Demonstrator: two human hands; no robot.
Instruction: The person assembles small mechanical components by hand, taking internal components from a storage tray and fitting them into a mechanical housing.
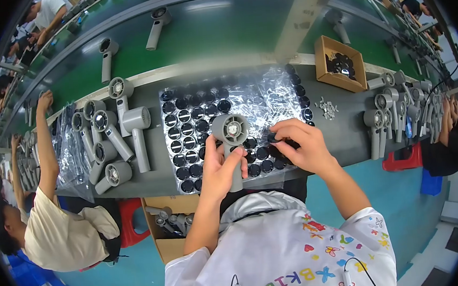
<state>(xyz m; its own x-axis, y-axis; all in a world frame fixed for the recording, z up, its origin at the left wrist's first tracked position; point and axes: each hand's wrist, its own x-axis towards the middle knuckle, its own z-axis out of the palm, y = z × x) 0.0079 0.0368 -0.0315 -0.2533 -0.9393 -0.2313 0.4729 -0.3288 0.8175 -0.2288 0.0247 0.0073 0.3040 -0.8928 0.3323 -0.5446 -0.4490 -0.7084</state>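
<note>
My left hand is wrapped round the handle of a grey handheld fan, its round open end facing up. Between the thumb and fingers of my right hand is a small black round cap, partly covered by the fingertips. The cap is just right of the fan, apart from it. Beneath both hands, a clear plastic sheet lies on the grey worktable, with rows of black round caps on it. Some of these rows are hidden behind my hands and the fan.
Several grey fans lie at left beside plastic bags; more fans stand at right. A cardboard box holds black parts near small white pieces. Beyond runs a green conveyor. A co-worker sits at left.
</note>
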